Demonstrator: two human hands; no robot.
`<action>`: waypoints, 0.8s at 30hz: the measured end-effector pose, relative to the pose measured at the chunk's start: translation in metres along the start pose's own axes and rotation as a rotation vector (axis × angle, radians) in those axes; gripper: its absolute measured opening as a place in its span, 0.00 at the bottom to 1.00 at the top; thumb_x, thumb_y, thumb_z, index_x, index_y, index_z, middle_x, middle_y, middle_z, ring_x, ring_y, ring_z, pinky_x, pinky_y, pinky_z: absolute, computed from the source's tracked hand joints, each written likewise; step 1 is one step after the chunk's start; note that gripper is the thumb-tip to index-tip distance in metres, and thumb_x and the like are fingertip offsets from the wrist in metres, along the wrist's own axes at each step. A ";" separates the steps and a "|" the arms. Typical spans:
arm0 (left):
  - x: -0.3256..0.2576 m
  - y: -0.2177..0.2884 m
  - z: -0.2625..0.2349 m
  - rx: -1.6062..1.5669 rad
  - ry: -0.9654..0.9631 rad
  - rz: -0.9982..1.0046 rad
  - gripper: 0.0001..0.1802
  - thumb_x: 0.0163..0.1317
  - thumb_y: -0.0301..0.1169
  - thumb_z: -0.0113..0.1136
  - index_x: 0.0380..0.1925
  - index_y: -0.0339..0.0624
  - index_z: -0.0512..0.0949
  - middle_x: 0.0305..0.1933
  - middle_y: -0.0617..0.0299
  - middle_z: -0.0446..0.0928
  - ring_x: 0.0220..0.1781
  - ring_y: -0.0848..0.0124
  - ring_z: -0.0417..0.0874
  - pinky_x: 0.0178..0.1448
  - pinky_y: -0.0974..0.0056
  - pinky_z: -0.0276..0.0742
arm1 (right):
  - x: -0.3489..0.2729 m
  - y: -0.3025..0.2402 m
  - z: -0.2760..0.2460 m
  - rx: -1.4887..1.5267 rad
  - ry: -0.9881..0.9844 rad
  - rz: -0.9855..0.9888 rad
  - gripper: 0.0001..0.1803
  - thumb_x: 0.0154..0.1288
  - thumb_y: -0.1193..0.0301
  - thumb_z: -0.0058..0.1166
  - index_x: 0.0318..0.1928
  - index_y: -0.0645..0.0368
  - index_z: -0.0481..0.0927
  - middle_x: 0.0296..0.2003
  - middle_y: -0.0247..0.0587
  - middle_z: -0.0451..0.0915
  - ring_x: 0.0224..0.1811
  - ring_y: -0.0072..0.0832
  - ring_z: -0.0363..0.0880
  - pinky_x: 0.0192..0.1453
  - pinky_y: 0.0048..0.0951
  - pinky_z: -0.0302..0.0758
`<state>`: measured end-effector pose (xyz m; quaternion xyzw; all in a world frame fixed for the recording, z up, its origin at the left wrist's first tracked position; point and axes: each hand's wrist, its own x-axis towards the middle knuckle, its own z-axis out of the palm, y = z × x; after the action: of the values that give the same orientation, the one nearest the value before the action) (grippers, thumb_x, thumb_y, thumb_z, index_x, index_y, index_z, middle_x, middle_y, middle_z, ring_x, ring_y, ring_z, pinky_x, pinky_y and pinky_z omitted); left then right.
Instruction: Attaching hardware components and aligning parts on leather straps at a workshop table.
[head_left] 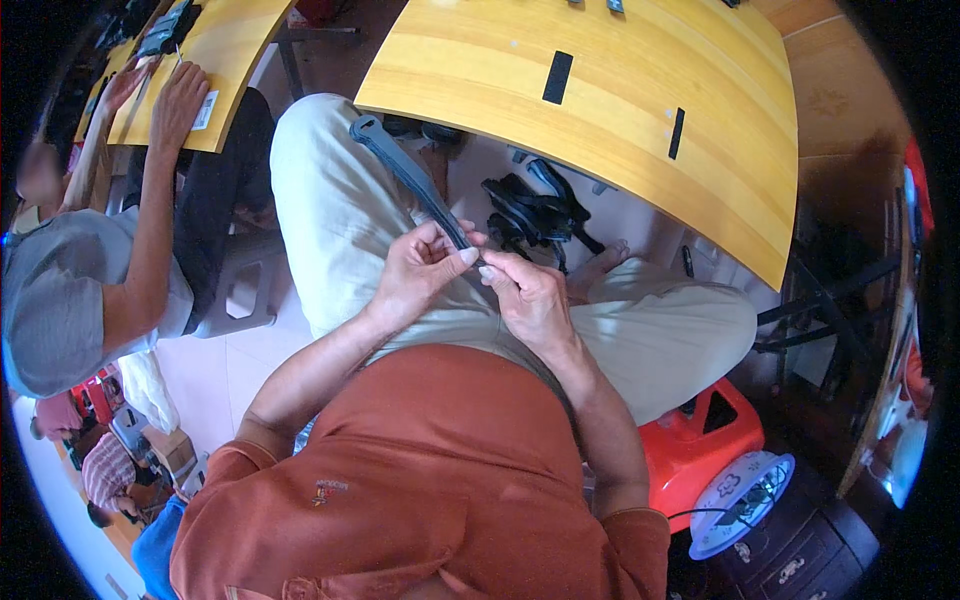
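Note:
A long dark grey strap [405, 175] runs slantwise over my left thigh, its rounded, folded far end near the knee. My left hand [422, 268] pinches its near part between thumb and fingers. Right beside it, my right hand [528, 292] grips the strap's near end with thumb and forefinger. The hands almost touch above my lap, and the fingers hide the very tip. On the floor beyond them, under the table edge, lies a tangled heap of black straps [535, 208].
The wooden table [470, 70] ahead carries two short black strips [558, 77]. At the left, another person's hands [180, 105] work at a second table [225, 50]. A red plastic stool [690, 465] and a patterned basin [712, 515] are at my right.

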<state>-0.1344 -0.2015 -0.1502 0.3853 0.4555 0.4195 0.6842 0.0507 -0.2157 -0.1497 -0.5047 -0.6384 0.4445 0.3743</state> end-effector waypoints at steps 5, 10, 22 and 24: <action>-0.001 -0.002 -0.006 0.009 -0.102 -0.063 0.20 0.67 0.23 0.62 0.57 0.32 0.72 0.48 0.59 0.82 0.48 0.76 0.81 0.52 0.69 0.80 | 0.002 -0.008 -0.008 0.012 -0.018 -0.043 0.15 0.63 0.80 0.56 0.50 0.61 0.83 0.36 0.54 0.84 0.37 0.44 0.86 0.40 0.38 0.81; -0.006 0.018 -0.006 0.229 -0.247 -0.204 0.18 0.66 0.24 0.62 0.55 0.32 0.75 0.44 0.58 0.83 0.45 0.75 0.82 0.52 0.68 0.81 | 0.002 -0.009 -0.040 -0.161 -0.333 -0.139 0.14 0.64 0.75 0.51 0.49 0.57 0.84 0.35 0.53 0.83 0.37 0.50 0.84 0.39 0.45 0.80; -0.007 0.015 -0.011 0.265 -0.497 -0.182 0.17 0.66 0.21 0.61 0.55 0.34 0.76 0.46 0.59 0.82 0.50 0.74 0.79 0.56 0.65 0.77 | -0.004 -0.028 -0.041 -0.401 -0.334 -0.257 0.09 0.61 0.66 0.62 0.39 0.54 0.82 0.29 0.41 0.81 0.29 0.42 0.83 0.28 0.41 0.78; -0.008 0.005 -0.013 0.232 -0.483 -0.179 0.18 0.66 0.21 0.61 0.56 0.34 0.75 0.48 0.60 0.81 0.51 0.75 0.78 0.57 0.66 0.76 | -0.012 -0.019 -0.029 -0.351 -0.254 -0.288 0.08 0.60 0.68 0.63 0.39 0.54 0.82 0.30 0.42 0.81 0.28 0.42 0.83 0.27 0.40 0.78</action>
<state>-0.1500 -0.2050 -0.1469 0.5082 0.3563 0.1987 0.7585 0.0740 -0.2234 -0.1228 -0.4060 -0.8128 0.3292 0.2572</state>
